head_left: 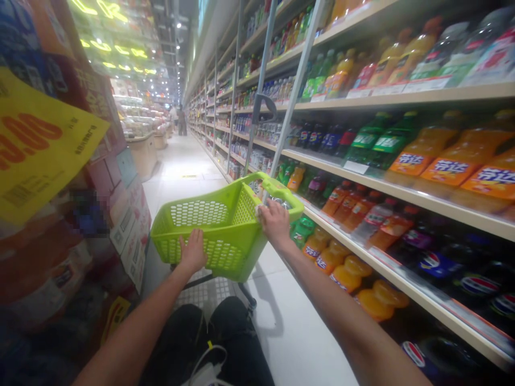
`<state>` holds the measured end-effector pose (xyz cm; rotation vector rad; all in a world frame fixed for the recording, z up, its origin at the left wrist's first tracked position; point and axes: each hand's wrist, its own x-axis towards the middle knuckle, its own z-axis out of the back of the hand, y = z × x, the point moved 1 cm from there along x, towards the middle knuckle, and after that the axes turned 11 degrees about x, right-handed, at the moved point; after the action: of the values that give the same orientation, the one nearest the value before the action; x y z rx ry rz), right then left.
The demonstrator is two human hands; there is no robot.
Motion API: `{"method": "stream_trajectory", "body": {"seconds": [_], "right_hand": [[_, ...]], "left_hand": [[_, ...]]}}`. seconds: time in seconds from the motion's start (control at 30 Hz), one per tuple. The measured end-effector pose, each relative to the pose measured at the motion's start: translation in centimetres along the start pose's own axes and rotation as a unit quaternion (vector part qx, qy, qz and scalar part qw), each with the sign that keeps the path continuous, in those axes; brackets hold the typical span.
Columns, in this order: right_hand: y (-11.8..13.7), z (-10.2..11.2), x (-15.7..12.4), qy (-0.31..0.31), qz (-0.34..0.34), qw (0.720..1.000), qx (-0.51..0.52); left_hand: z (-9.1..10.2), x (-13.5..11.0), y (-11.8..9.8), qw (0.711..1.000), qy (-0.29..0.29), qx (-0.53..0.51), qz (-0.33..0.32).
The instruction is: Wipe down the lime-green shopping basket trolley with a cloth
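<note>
A lime-green plastic shopping basket stands tilted on a low trolley in a supermarket aisle. My left hand grips the basket's near rim, fingers curled over the edge. My right hand is closed on the basket's right rim, close to its green handle. A grey telescopic pull handle rises from the trolley behind the basket. The inside of the basket is mostly hidden by its wall.
Shelves of soft-drink bottles run along the right, orange, green and dark cola. A stacked display with a yellow price sign crowds the left. White tiled floor stretches ahead; a person stands far down the aisle.
</note>
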<state>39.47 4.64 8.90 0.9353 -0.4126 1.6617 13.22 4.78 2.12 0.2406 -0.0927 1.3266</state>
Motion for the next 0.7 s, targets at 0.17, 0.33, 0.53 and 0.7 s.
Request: {"method": "stream_trajectory", "body": {"seconds": [0.17, 0.33, 0.53, 0.7], "right_hand": [[1.0, -1.2, -1.1, 0.05, 0.048, 0.995, -0.076], [0.8, -0.5, -1.3, 0.143, 0.117, 0.979, -0.084], [-4.3, 2.7, 0.6, 0.066, 0.041, 0.99, -0.114], [-4.2, 1.7, 0.6, 0.002, 0.001, 0.998, -0.07]], "left_hand": [[0.2, -0.7, 0.1, 1.0, 0.005, -0.002, -0.001], [0.4, -1.3, 0.3, 1.0, -0.001, 0.003, -0.012], [0.2, -1.9, 0.4, 1.0, -0.015, 0.0, -0.027], [0.3, -2.0, -0.1, 1.0, 0.005, -0.006, -0.022]]}}
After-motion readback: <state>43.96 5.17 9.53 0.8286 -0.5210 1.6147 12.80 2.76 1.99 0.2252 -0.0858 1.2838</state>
